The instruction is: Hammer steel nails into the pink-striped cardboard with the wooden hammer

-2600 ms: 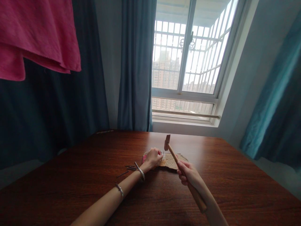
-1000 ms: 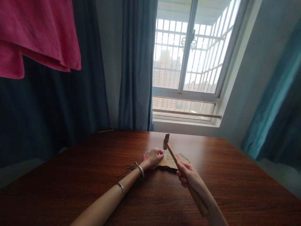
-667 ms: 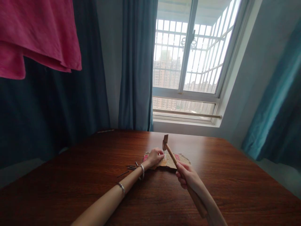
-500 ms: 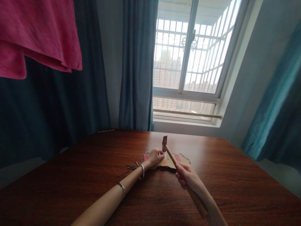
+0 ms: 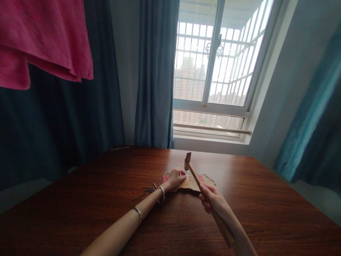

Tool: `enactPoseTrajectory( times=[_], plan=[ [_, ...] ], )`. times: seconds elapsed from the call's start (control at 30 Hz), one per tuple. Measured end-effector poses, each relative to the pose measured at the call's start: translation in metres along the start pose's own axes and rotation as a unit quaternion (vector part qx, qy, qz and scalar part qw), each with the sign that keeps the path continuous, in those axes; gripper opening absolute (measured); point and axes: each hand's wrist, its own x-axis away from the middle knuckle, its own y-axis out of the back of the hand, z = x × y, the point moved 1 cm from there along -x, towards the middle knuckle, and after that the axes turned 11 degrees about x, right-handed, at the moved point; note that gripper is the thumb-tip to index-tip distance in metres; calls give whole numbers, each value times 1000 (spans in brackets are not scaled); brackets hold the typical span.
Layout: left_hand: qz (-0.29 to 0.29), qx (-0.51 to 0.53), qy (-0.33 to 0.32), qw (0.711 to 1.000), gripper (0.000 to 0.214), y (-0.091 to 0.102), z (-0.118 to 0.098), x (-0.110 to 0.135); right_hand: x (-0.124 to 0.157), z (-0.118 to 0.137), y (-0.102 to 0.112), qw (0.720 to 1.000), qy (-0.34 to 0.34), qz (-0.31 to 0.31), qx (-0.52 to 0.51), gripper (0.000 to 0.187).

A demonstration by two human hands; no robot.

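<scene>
My right hand is wrapped round the wooden handle of a hammer, whose head stands just over a thin upright nail. Whether the head touches the nail I cannot tell. Pinched at the nail are the fingers of my left hand, resting on a flat tan piece of board with pink patches and many small dark dots. Part of the board lies hidden under my left hand. Several loose dark nails are on the table beside my left wrist.
The brown wooden table reaches to the wall under a barred window. Blue curtains hang at the back and both sides. A pink cloth hangs at the upper left.
The hammer head has risen very slightly and shifted a little to the right, showing more of the nail. My left hand stays in place.
</scene>
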Motion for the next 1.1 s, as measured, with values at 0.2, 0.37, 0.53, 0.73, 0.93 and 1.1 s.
enactPoseTrajectory(
  times=[0.2, 0.37, 0.53, 0.73, 0.93, 1.1],
  plan=[
    [16, 63, 5, 998, 24, 1, 7, -4, 0, 1, 1, 1000, 2, -3, -19, 42],
    [28, 88, 2, 996, 29, 1, 13, -6, 1, 3, 1, 1000, 3, -11, -20, 41],
    [30, 82, -2, 996, 31, -2, 20, -9, 0, 1, 2, 1000, 8, -16, -17, 39],
    [14, 66, -11, 998, 34, -4, 18, -10, 1, 3, 0, 1000, -3, -19, -13, 43],
    [8, 118, 12, 993, 36, -10, 23, -13, 1, 3, -1, 1000, -7, -17, -9, 46],
    [21, 139, 18, 990, 38, -13, 26, -15, -1, 1, 0, 1000, -2, -24, -10, 42]
  ],
)
